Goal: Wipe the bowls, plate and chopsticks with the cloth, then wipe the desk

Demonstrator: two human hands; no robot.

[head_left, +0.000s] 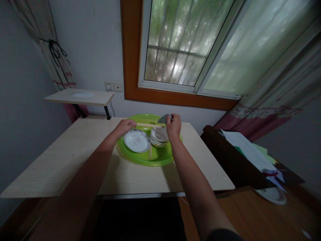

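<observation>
My left hand (pixel 123 128) is closed on one end of a pair of light wooden chopsticks (pixel 147 125), which lie nearly level above a green tray (pixel 140 160). Near their other end, my right hand (pixel 174 126) grips a flat grey piece that looks like a cloth (pixel 164 118). Whether the right fingers also touch the chopsticks, I cannot tell. Below my hands, a white plate (pixel 137 140) with a faint pattern sits in the tray on the left. Stacked white bowls (pixel 158 139) stand beside it, partly behind my right wrist. More chopsticks (pixel 150 152) lie in front of the bowls.
The tray rests on a pale wooden table (pixel 77 160). A small raised shelf (pixel 82 96) with a paper on it stands at the back left. Behind is a window (pixel 185 47) with a wooden frame. Dark furniture (pixel 233 160) holding papers is to the right.
</observation>
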